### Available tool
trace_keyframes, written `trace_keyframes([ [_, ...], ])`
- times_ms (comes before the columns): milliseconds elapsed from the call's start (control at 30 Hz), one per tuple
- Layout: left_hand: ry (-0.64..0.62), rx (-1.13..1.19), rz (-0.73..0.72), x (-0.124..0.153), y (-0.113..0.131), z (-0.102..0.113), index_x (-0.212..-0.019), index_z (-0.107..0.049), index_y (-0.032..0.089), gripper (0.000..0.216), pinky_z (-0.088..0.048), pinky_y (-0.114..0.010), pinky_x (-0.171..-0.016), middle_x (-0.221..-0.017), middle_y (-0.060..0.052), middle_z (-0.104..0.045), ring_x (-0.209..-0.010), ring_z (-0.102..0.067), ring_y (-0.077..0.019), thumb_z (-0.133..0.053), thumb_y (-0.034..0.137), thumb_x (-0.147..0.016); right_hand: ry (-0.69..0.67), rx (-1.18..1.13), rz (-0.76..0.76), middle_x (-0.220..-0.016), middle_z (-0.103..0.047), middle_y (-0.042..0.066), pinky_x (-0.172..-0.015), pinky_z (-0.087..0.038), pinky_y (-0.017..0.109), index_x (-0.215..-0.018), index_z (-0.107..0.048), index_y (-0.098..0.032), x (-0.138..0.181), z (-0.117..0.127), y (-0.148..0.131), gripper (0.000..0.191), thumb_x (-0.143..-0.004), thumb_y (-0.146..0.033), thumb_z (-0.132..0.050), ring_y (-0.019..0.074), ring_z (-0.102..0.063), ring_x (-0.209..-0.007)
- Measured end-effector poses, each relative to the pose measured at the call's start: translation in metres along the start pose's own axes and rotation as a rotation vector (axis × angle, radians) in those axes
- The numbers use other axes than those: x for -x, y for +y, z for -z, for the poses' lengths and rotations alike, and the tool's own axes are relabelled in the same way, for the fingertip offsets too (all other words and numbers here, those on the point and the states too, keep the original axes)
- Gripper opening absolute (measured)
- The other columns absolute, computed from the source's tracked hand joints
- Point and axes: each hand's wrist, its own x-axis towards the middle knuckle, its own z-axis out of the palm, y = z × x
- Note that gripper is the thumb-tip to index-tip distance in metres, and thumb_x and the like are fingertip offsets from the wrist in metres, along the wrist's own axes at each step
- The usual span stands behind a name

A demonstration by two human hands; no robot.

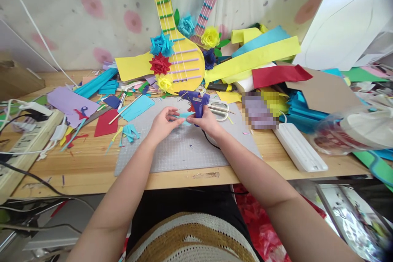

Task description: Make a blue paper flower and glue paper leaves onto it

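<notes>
My right hand (208, 123) is wrapped around the handle of a purple-blue hot glue gun (197, 99), its nozzle pointing left. A small light blue paper piece (185, 117) lies between my two hands. My left hand (166, 123) pinches its left side between thumb and fingers; the right thumb is close to its other end. Beneath them is a grey cutting mat (184, 155). Scissors with white handles (219, 110) lie just right of the glue gun. Light blue paper strips (131, 132) rest at the mat's left.
Behind stands a yellow paper guitar (187, 59) with paper flowers (161, 44). Yellow and red crepe paper (279, 75) is piled at right, near a white power bank-like box (301, 147). A power strip (24, 143) with cables sits at left, beside purple paper (72, 102).
</notes>
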Motion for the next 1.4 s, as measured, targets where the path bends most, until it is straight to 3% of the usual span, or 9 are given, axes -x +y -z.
trace_keyframes([
  [200,-0.074,-0.025,-0.02,0.004,0.002,-0.003,-0.087,-0.057,0.017,0.037,-0.049,-0.024,-0.048,-0.074,-0.003,-0.062,-0.06,-0.059,-0.0127,-0.071,0.035,-0.058,-0.044,-0.039,0.076,-0.065,-0.061,-0.003,-0.066,-0.049,0.031,-0.087,-0.051,-0.019,0.002,-0.004,-0.001,0.037,-0.056,-0.024,-0.071,0.0133,-0.06,-0.062],
  [333,-0.009,0.031,0.003,0.005,0.004,-0.001,-0.083,-0.058,0.017,0.031,-0.051,-0.025,-0.05,-0.06,-0.001,-0.061,-0.059,-0.062,-0.0155,-0.068,0.037,-0.063,0.003,-0.042,0.049,-0.069,-0.061,-0.003,-0.065,-0.049,0.031,-0.086,-0.051,-0.02,0.001,-0.004,-0.003,0.037,-0.056,-0.025,-0.071,0.0139,-0.06,-0.066],
  [433,0.049,0.109,-0.006,0.005,0.005,-0.003,-0.079,-0.056,0.017,0.029,-0.053,-0.027,-0.055,-0.062,0.0,-0.061,-0.063,-0.064,-0.0161,-0.067,0.037,-0.063,0.021,-0.044,0.033,-0.073,-0.061,-0.002,-0.063,-0.048,0.03,-0.087,-0.05,-0.02,0.001,-0.005,-0.003,0.04,-0.054,-0.026,-0.072,0.0143,-0.06,-0.068],
  [667,-0.005,0.043,-0.012,0.01,0.006,-0.004,-0.076,-0.056,0.016,0.025,-0.051,-0.022,-0.048,-0.076,-0.002,-0.061,-0.066,-0.065,-0.0158,-0.064,0.037,-0.065,0.026,-0.012,0.023,-0.068,-0.059,-0.003,-0.061,-0.047,0.029,-0.088,-0.048,-0.02,0.002,-0.008,0.002,0.041,-0.055,-0.029,-0.071,0.0135,-0.059,-0.063],
  [767,0.073,0.006,0.0,0.008,0.007,0.005,-0.076,-0.057,0.016,0.025,-0.046,-0.019,-0.042,-0.072,-0.002,-0.061,-0.062,-0.064,-0.0156,-0.065,0.036,-0.064,0.055,0.029,0.02,-0.067,-0.06,-0.003,-0.06,-0.046,0.03,-0.089,-0.048,-0.019,-0.001,-0.004,0.004,0.043,-0.055,-0.031,-0.072,0.0126,-0.057,-0.059],
  [933,0.345,-0.026,0.054,-0.003,-0.001,0.028,-0.073,-0.058,0.015,0.021,-0.04,-0.019,-0.04,-0.065,0.0,-0.06,-0.055,-0.062,-0.014,-0.065,0.031,-0.062,0.105,0.045,0.045,-0.063,-0.059,-0.002,-0.049,-0.04,0.025,-0.087,-0.05,-0.019,-0.005,0.01,-0.001,0.034,-0.066,-0.043,-0.063,0.009,-0.049,-0.048],
  [1100,0.426,-0.086,0.065,-0.011,-0.017,0.041,-0.073,-0.064,0.015,0.022,-0.04,-0.02,-0.048,-0.064,0.001,-0.063,-0.046,-0.055,-0.0087,-0.067,0.033,-0.06,0.036,0.233,0.061,-0.048,-0.049,-0.003,-0.046,-0.036,0.024,-0.077,-0.059,-0.016,-0.004,0.021,-0.008,0.039,-0.068,-0.054,-0.059,0.0092,-0.045,-0.045],
  [1300,0.393,-0.226,0.091,-0.008,-0.014,0.039,-0.072,-0.067,0.017,0.023,-0.038,-0.022,-0.05,-0.054,0.002,-0.061,-0.047,-0.056,-0.0111,-0.063,0.038,-0.063,-0.08,0.429,0.196,-0.083,-0.067,0.005,-0.065,-0.045,0.027,-0.095,-0.064,-0.016,-0.001,0.02,-0.005,0.045,-0.07,-0.053,-0.058,0.0168,-0.059,-0.074],
  [1400,0.397,-0.273,0.088,-0.006,-0.012,0.039,-0.074,-0.067,0.017,0.024,-0.039,-0.022,-0.052,-0.055,0.002,-0.062,-0.048,-0.057,-0.0121,-0.063,0.038,-0.063,-0.099,0.49,0.202,-0.086,-0.067,0.004,-0.068,-0.046,0.028,-0.098,-0.065,-0.017,-0.002,0.021,-0.002,0.046,-0.073,-0.054,-0.055,0.0178,-0.061,-0.077],
])
